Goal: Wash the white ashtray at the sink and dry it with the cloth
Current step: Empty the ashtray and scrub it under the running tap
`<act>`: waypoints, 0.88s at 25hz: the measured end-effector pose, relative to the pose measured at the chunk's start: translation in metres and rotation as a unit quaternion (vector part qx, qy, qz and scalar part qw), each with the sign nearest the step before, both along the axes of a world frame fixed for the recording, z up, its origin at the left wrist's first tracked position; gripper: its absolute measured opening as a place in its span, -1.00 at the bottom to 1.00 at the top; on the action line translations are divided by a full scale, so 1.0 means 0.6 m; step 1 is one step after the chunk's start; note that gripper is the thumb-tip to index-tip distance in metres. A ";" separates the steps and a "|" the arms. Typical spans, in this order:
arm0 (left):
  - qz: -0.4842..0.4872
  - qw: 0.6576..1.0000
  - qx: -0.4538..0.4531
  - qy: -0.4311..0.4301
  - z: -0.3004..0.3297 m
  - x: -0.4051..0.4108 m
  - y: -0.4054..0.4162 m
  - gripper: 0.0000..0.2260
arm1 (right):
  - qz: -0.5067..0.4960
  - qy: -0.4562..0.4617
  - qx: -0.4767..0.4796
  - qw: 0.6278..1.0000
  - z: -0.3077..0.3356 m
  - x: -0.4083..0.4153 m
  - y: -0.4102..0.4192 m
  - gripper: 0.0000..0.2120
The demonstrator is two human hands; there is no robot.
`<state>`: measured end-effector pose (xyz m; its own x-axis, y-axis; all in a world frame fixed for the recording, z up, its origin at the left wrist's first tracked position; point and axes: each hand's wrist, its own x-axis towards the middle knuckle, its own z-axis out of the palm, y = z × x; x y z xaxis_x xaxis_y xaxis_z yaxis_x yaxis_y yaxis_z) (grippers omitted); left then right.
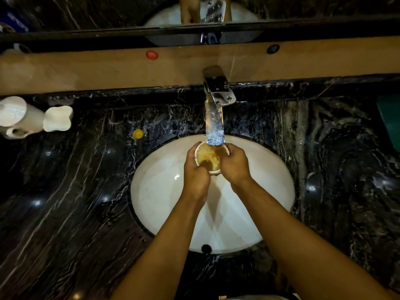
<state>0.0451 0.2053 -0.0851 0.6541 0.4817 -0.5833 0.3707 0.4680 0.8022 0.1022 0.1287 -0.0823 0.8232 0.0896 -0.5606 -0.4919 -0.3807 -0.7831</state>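
A: Step?
B: Rinse. White ashtray [207,158] over sink [270,169] at 12 o'clock of the bowl, under faucet [214,118], brownish water inside. Left hand [195,172] and right hand [234,164] both clamped on its rim.
A: Next?
B: Prob tip it out, then the cloth; none in view.
A: Labels?
B: Red sticker [152,55], 11 o'clock, unreadable.

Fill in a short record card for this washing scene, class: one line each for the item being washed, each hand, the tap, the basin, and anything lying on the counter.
item: white ashtray, held under the tap, yellowish water inside
left hand: grips the ashtray's left side
right hand: grips its right side
tap: chrome, spout above the ashtray
basin: white oval, set in dark marble counter
counter items: white ceramic holders at left, small yellow cap
cloth: not visible
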 end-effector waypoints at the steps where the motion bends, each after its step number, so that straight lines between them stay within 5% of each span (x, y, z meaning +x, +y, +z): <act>1: 0.007 1.000 0.020 0.005 0.000 0.000 -0.002 -0.57 | 0.004 0.006 0.015 1.000 0.000 -0.002 -0.003 -0.81; 6: 0.056 0.991 0.102 0.058 0.000 0.019 0.006 -0.75 | 0.007 0.051 0.128 0.990 0.001 -0.026 -0.005 -0.62; 13: -0.049 0.999 -0.001 0.006 0.006 0.013 0.014 -0.51 | -0.035 0.028 0.016 0.999 -0.009 0.006 0.006 -0.77; 18: 0.095 0.987 0.116 0.058 -0.002 0.025 0.007 -0.77 | 0.015 0.034 0.099 0.994 -0.005 -0.016 0.009 -0.62; 22: 0.052 0.994 0.086 0.044 0.002 0.032 0.008 -0.74 | -0.009 -0.004 0.045 0.999 -0.016 -0.018 0.005 -0.69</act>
